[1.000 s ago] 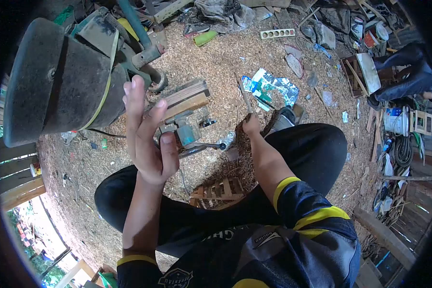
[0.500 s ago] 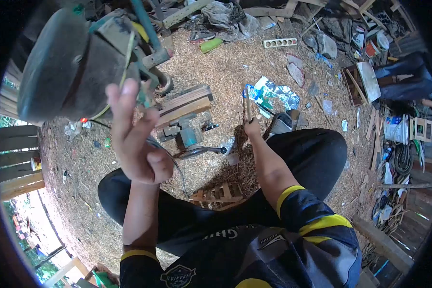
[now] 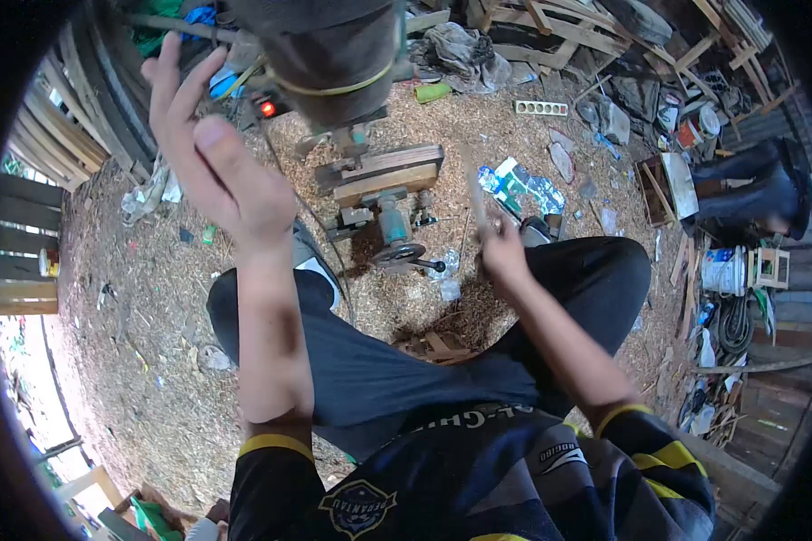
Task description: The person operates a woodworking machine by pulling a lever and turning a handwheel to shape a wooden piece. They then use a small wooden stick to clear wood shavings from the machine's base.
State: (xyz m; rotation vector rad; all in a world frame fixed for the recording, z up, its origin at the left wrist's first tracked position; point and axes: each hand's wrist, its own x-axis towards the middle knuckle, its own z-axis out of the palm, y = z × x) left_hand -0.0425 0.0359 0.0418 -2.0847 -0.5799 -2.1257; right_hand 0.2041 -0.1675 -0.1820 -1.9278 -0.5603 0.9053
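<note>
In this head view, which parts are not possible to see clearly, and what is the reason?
1. Head view: the dark machine body is cut off by the top edge.
2. Head view: the thin stick gripped in the right hand is motion-blurred, so its tip and material are unreadable.
3. Head view: the left hand, raised and open, covers the ground behind it.
4. Head view: the wooden frame between the legs is partly hidden by the trouser leg.

I'm seeing wood shavings [image 3: 153, 343] covering the ground, with a vise [image 3: 395, 230] sitting on them under stacked wooden blocks [image 3: 383, 180]. A green bottle [image 3: 433, 92] and a white holed strip [image 3: 540, 108] are lying beyond, with blue-and-white wrappers [image 3: 519, 185] beside the vise.
</note>
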